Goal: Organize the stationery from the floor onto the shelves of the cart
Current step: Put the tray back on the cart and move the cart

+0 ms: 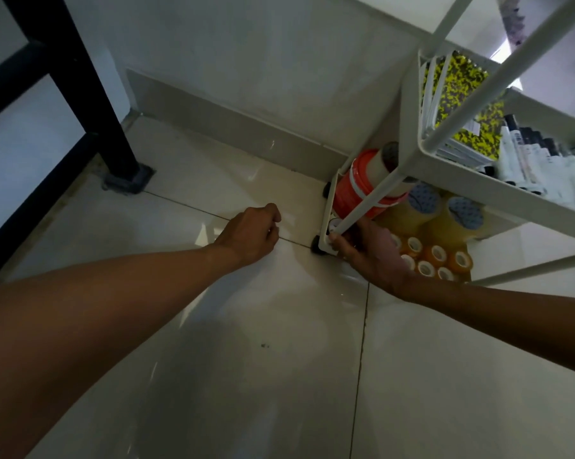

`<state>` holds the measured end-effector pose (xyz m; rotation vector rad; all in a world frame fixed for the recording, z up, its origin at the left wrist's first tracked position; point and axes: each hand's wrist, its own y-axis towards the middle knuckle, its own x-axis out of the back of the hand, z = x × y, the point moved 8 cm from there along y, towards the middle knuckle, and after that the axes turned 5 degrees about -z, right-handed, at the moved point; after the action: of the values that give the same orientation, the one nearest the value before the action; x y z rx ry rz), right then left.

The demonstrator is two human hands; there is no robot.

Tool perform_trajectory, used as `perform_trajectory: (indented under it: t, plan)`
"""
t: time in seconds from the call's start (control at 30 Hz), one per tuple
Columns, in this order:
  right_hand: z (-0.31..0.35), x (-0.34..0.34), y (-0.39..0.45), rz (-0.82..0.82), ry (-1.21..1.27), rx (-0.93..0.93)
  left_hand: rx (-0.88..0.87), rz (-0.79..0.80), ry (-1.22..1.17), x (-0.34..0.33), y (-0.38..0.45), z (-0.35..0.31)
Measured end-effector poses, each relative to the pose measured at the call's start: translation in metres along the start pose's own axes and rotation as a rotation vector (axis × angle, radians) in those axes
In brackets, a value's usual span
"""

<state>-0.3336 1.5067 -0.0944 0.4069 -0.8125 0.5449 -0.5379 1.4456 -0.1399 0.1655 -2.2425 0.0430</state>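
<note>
The white cart (412, 127) stands at the right against the wall. Its middle shelf holds yellow-and-black notebooks (458, 104) and a row of markers (537, 160). On the bottom shelf sit a big orange tape roll (355, 190), large yellowish tape rolls (458, 223) and several small orange tape rolls (435, 260). My right hand (372, 256) reaches in at the bottom shelf's front-left corner, fingers curled at the foot of the cart's post. My left hand (251, 231) hovers over the bare floor tiles to the left of the cart, fingers curled in, with nothing visible in it.
A black table leg (113, 144) with a grey foot stands on the floor at the left. A grey baseboard (229, 127) runs along the wall behind. The cart's black wheels (316, 244) rest on the glossy tiles.
</note>
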Motion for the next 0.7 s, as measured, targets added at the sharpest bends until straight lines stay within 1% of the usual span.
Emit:
perform_trajectory:
  t: [0.1, 0.27, 0.37, 0.5, 0.6, 0.7]
  plan:
    - [0.004, 0.003, 0.001, 0.009, -0.03, 0.011, -0.019, -0.017, -0.004, 0.001, 0.001, -0.012]
    - [0.009, 0.011, -0.002, 0.019, 0.003, -0.044, -0.077, -0.001, 0.015, 0.007, 0.001, -0.04]
    - [0.008, 0.023, -0.014, -0.003, 0.046, -0.11, -0.182, 0.052, 0.105, 0.013, -0.004, -0.066]
    - [0.005, 0.053, -0.039, -0.03, 0.047, -0.109, -0.342, 0.15, 0.277, 0.014, -0.012, -0.104]
    - [-0.006, 0.081, -0.063, -0.044, 0.002, -0.11, -0.412, 0.185, 0.336, 0.011, -0.015, -0.133]
    - [-0.028, 0.105, -0.092, -0.003, -0.014, -0.172, -0.49, 0.194, 0.351, 0.006, -0.02, -0.163]
